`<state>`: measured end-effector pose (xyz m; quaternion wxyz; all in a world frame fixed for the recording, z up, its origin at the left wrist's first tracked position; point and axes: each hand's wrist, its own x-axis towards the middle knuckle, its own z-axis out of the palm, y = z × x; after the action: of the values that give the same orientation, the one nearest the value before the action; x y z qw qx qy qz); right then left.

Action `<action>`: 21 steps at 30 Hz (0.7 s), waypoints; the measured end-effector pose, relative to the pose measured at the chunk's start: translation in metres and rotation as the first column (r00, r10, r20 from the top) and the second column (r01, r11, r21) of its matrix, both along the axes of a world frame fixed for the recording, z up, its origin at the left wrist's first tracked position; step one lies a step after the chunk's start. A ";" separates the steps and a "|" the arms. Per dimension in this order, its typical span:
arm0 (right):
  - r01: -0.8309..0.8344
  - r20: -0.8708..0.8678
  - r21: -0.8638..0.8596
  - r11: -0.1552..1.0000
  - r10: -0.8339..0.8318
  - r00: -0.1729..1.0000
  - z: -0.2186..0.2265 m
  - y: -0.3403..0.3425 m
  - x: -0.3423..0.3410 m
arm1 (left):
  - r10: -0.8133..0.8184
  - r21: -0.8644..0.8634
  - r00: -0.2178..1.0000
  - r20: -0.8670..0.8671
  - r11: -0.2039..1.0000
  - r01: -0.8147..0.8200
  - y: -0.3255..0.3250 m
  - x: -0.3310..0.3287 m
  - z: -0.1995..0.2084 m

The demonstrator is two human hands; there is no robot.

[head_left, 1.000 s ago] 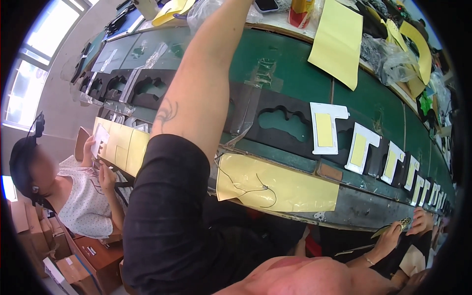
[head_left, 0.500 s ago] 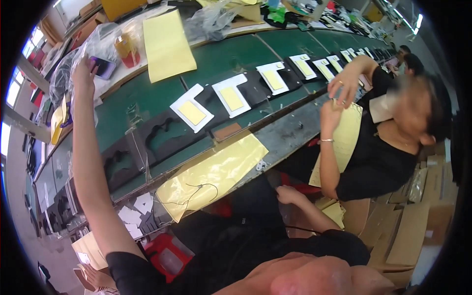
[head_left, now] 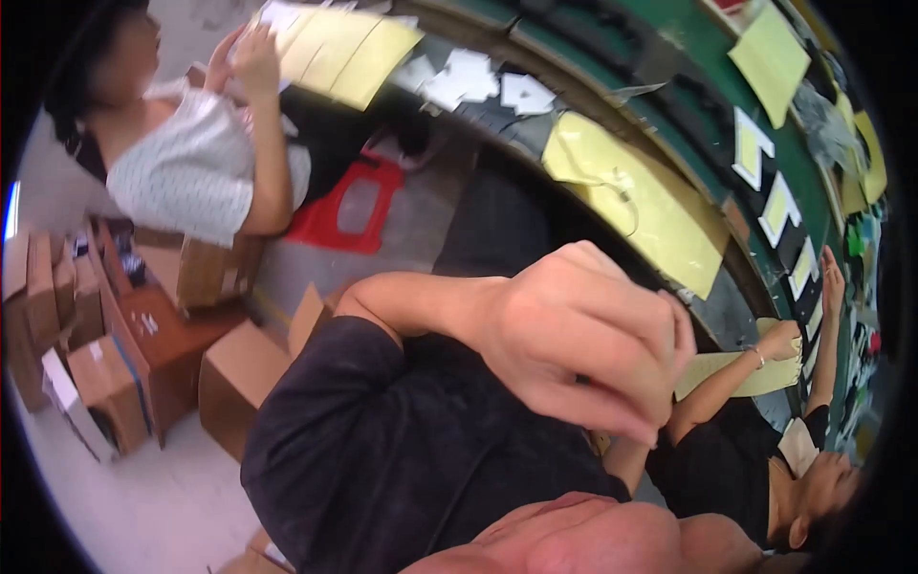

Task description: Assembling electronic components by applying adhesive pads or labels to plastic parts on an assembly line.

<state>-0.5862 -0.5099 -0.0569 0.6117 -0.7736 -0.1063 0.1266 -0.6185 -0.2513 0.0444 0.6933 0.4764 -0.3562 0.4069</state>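
My left hand (head_left: 588, 335) is raised in front of my chest, its fingers curled inward, and whatever may be inside them is hidden. Behind it my right forearm (head_left: 626, 464) shows only in part, the right hand mostly covered by the left one. Beyond my hands a glossy yellow sheet (head_left: 660, 230) lies along the bench's near edge with a thin dark cord (head_left: 622, 196) on it. Neither hand visibly touches the sheet. White T-shaped pieces with yellow patches (head_left: 753, 151) stand in a row on the green bench top (head_left: 669, 27).
On the left a co-worker in a light top (head_left: 182, 167) holds yellow sheets (head_left: 349, 48). A co-worker in black (head_left: 717, 450) reaches over the bench at right. A red plastic stool (head_left: 368, 206), cardboard boxes (head_left: 244, 373) and a brown wooden cabinet (head_left: 177, 349) stand on the floor.
My view has swung to the left. My left arm, stretched out near a phone at the far side of the bench before, is drawn back to my chest with its fingers curled.
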 end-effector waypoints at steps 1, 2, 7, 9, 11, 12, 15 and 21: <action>-0.008 0.015 0.000 1.000 0.008 1.000 -0.001 0.010 0.000 | 0.034 0.020 0.999 -0.031 0.999 -0.033 0.006 -0.021 -0.006; -0.085 0.071 0.053 0.995 0.082 0.994 0.009 0.019 -0.003 | 0.026 0.064 0.996 -0.087 0.998 -0.021 0.017 -0.038 -0.010; -0.303 0.800 0.092 0.948 0.111 0.590 0.088 0.036 -0.027 | -0.025 0.261 0.838 -0.545 0.945 0.198 0.041 -0.055 -0.039; -0.312 0.843 0.255 0.915 -0.053 0.535 0.103 0.030 -0.057 | -0.006 0.226 0.767 -0.642 0.954 0.196 0.030 -0.067 -0.050; -0.275 0.842 0.323 0.906 -0.142 0.521 0.112 0.025 -0.097 | -0.115 0.137 0.739 -0.664 0.953 0.271 0.021 -0.070 -0.052; -0.234 0.858 0.327 0.916 -0.183 0.480 0.110 0.020 -0.114 | -0.177 0.145 0.721 -0.670 0.921 0.361 0.014 -0.065 -0.057; 0.027 0.847 0.386 0.922 -0.365 0.387 0.095 0.002 -0.165 | -0.295 0.207 0.682 -0.670 0.807 0.553 -0.016 -0.044 -0.062; 0.373 0.793 0.540 0.754 -0.604 0.073 0.082 0.003 -0.219 | -0.212 0.541 0.710 -0.672 0.514 0.666 -0.059 -0.034 -0.046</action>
<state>-0.8055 -0.5069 0.0251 0.4993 -0.6123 -0.1914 -0.5823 -0.6522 -0.3098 -0.0020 0.5802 0.6979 -0.4005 -0.1260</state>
